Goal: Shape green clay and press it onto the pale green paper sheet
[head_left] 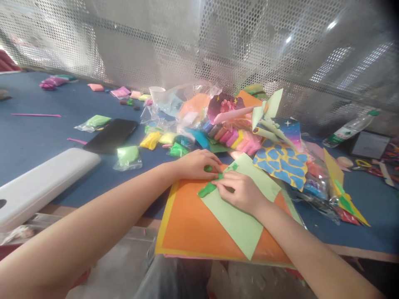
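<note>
My left hand (197, 164) is curled over a small lump of green clay (208, 168), fingers closed on it. My right hand (239, 192) pinches and presses a strip of green clay (207, 189) that lies on a pale green paper sheet (240, 224). That sheet rests on an orange sheet (187, 224) over a yellow one, hanging past the table's front edge. The two hands are close together, almost touching.
A heap of coloured clay sticks and bags (227, 135) lies behind the hands. A blue-and-yellow spotted paper (282, 162) is to the right. A black phone (111, 135), a green clay bag (127, 156), a white case (40, 182) sit left; a bottle (349, 131) far right.
</note>
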The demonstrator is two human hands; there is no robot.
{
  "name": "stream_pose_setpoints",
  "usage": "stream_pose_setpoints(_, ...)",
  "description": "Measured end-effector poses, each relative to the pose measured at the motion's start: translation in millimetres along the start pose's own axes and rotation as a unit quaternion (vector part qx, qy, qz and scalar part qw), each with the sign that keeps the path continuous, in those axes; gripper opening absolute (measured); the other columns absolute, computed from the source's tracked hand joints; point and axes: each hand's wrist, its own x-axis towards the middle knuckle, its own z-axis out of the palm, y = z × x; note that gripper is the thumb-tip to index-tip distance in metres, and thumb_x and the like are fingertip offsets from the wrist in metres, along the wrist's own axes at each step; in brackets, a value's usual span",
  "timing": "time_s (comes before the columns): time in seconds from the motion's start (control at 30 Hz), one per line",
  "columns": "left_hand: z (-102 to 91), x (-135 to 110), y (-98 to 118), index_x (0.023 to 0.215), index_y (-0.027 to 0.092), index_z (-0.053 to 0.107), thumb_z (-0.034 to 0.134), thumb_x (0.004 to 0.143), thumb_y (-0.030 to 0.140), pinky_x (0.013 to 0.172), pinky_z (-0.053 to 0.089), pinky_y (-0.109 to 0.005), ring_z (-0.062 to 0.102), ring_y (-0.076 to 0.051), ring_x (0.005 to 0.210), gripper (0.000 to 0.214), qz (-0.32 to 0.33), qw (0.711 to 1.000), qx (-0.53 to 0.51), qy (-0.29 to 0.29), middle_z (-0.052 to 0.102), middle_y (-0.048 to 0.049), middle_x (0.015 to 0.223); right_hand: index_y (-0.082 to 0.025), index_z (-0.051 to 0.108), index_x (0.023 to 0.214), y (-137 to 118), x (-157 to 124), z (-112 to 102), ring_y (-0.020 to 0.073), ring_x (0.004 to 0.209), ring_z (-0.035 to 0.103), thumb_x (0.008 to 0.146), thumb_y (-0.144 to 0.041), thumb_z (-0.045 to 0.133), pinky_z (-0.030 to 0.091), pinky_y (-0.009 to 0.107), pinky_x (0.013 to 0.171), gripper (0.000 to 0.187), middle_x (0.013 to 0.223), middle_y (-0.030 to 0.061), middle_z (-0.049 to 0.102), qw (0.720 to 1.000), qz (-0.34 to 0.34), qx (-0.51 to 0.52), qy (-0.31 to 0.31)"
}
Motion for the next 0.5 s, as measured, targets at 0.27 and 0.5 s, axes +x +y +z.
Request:
stream_pose_setpoints(0.27,-1.5,1.3,2.6,0.103,0.028,0.071,0.05,0.09,0.032,0.096,0.037,-0.033,0.057,-0.02,0.111,0.025,0.004,1.0,0.008,-0.004,0.063,-0.0001,0.123,-0.02,0.059,0.058,1.3,0.1,0.7,0.0154,0.061,0.05,0.088,-0.018,0.046,0.044,0.029,0.061,0.033,0.057,0.0015,0.053,0.999,0.002,-0.007,0.033)
stream_pose_setpoints(0.5,-0.7,1.7,2.7,0.114,0.023,0.065,0.051,0.088,0.027,0.096,0.038,-0.032,0.057,-0.02,0.11,0.03,0.008,1.0,-0.005,0.0,0.066,-0.0014,0.119,-0.019,0.069,0.074,0.9,-1.5,-2.6,0.0159,0.064,0.052,0.089,-0.016,0.045,0.044,0.029,0.061,0.028,0.064,0.0028,0.057,0.997,-0.015,-0.034,0.067)
